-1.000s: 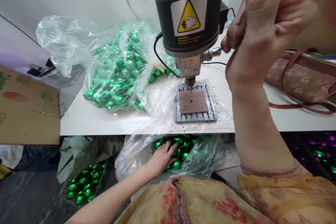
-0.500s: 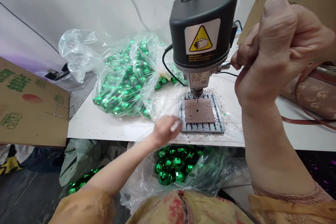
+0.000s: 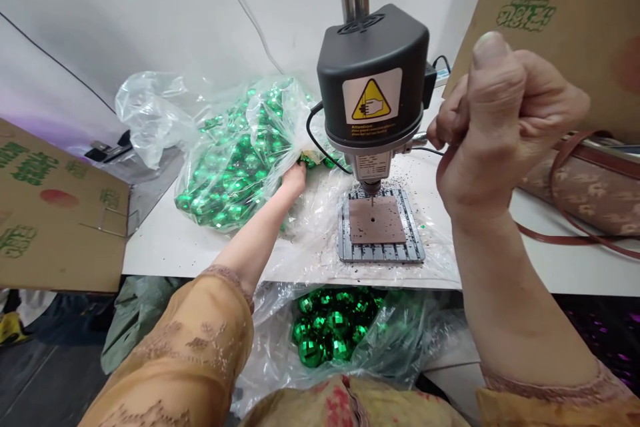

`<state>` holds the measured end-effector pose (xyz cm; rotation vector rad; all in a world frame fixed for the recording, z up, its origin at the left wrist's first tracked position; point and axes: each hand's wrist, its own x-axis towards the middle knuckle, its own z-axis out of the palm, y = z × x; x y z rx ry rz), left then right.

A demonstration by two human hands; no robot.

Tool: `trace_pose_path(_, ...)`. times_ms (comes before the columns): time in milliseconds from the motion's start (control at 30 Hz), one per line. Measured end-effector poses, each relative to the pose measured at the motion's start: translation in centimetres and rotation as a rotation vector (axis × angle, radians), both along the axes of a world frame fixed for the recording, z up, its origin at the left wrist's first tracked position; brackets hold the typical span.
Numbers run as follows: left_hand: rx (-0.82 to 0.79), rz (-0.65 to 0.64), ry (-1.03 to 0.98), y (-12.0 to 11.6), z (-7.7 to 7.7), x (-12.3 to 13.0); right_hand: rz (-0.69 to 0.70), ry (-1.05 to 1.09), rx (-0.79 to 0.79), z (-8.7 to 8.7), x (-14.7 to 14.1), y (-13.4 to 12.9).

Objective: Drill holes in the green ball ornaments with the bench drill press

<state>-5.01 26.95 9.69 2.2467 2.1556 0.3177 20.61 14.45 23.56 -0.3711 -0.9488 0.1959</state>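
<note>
My left hand reaches to the mouth of a clear plastic bag full of shiny green balls; its fingertips are hidden at the green balls in the opening. My right hand is closed in a fist around the lever of a black drill press. The drill bit points down over a brown square block with a dark hole. That block lies on a slotted metal base plate strewn with dark shavings.
Below the table edge, an open bag holds larger-looking green balls. Cardboard boxes stand at the left and back right. A patterned bag with a brown strap lies at the right. A power cable runs beside the drill.
My left hand has moved from beside the base plate up and left to the bag's mouth. The view has shifted slightly. My right hand remains closed at the lever.
</note>
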Motion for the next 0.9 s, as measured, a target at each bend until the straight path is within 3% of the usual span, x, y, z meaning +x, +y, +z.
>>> trace_pose_path(100, -0.007, -0.015, -0.144, -1.3, 0.6, 0.0, 0.023, -0.014, -0.014, -0.1, 0.0, -0.5)
trace_pose_path(167, -0.024, -0.044, -0.527, -3.1, 0.9, 0.3, 0.038, -0.036, -0.034, -0.1, 0.0, -0.8)
trace_pose_path(267, -0.100, -0.113, -1.298, -6.7, 1.0, 1.4, 0.041, -0.052, -0.060, -0.2, 0.1, -1.2)
trace_pose_path(333, -0.195, -0.141, -1.598, -9.1, 0.9, 2.5, 0.038, -0.049, -0.071, -0.2, 0.1, -1.2)
trace_pose_path(400, -0.281, -0.120, -1.756, -10.9, 0.7, 3.7, 0.038, -0.051, -0.078, -0.2, 0.1, -1.2)
trace_pose_path(667, -0.331, -0.076, -1.791, -13.7, -1.0, 7.2, -0.009, -0.087, -0.063, -0.6, 0.3, -0.8)
trace_pose_path(900, -0.167, -0.195, -1.513, -13.9, -2.5, 6.6, -0.015, -0.099, -0.090, -0.8, 0.5, -0.7)
